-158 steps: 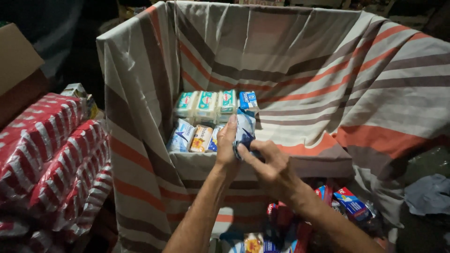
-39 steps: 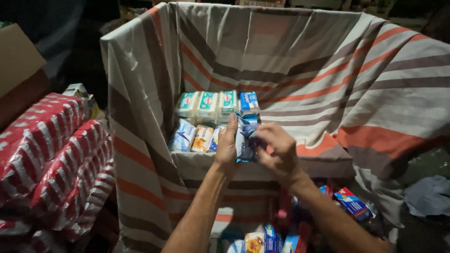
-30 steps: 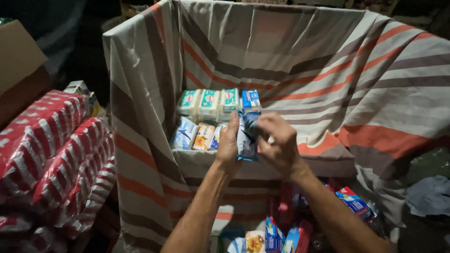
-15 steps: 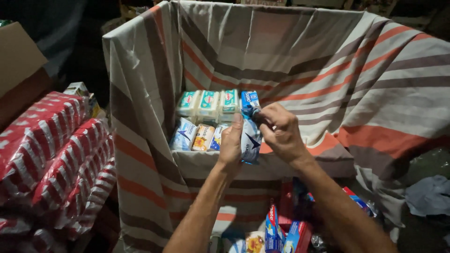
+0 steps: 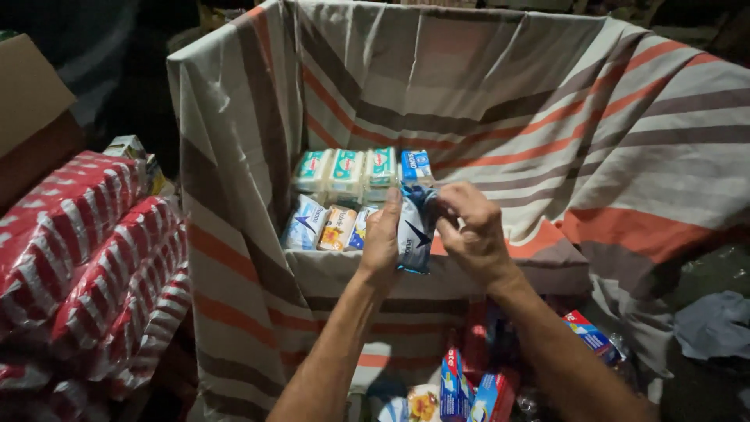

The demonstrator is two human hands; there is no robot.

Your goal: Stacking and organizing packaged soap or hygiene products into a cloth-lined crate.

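Note:
My left hand (image 5: 381, 238) and my right hand (image 5: 475, 230) together hold a blue and white soap packet (image 5: 415, 232) upright over the near rim of a large box lined with striped cloth (image 5: 625, 156). The left palm presses the packet's left side. My right fingers pinch its upper right corner. Inside the box, against the back left, stand rows of soap bars (image 5: 351, 173), green-white ones on top and mixed blue and orange ones (image 5: 324, 227) below.
Red and white wrapped bundles (image 5: 86, 266) are stacked at the left, with a cardboard box (image 5: 31, 109) above them. Below the box's front lie several small blue and red cartons (image 5: 469, 391). A crumpled grey cloth (image 5: 715, 324) lies at the right.
Both hands kept the packet at the box's rim and turned it more upright. My right hand moved from the packet's side up to its top corner.

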